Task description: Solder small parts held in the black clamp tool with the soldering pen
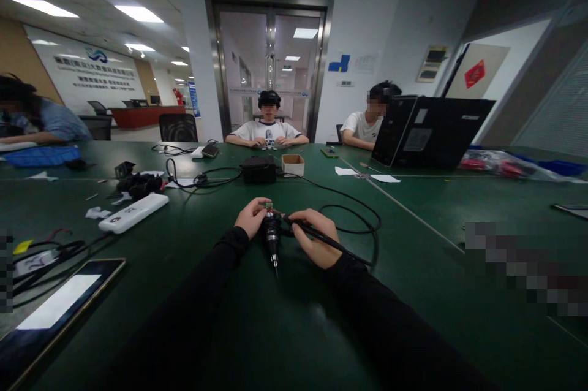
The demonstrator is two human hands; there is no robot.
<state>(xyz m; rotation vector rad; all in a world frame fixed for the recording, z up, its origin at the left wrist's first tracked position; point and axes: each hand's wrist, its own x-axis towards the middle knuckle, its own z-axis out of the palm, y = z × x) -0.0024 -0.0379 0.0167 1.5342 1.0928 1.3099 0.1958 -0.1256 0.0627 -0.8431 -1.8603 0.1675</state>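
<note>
My left hand point(250, 217) is closed, its fingertips pinching a small green circuit board point(269, 206). Just below the board, a black cylindrical tool point(272, 233) with a pointed silver tip lies on the table, its tip facing me. Held like a pen in my right hand point(318, 236) is a slim black soldering iron point(321, 236), its front end reaching toward the board. Whether that end touches the board cannot be made out. A black cable point(377, 238) loops away on the right.
Beyond my hands stand a black box point(259, 169) and a small open carton point(293, 165). To the left lie a white power strip point(134, 213), tangled cables and a phone point(64, 302). A large black computer case point(432, 132) stands far right. Several people sit around the green table point(427, 268).
</note>
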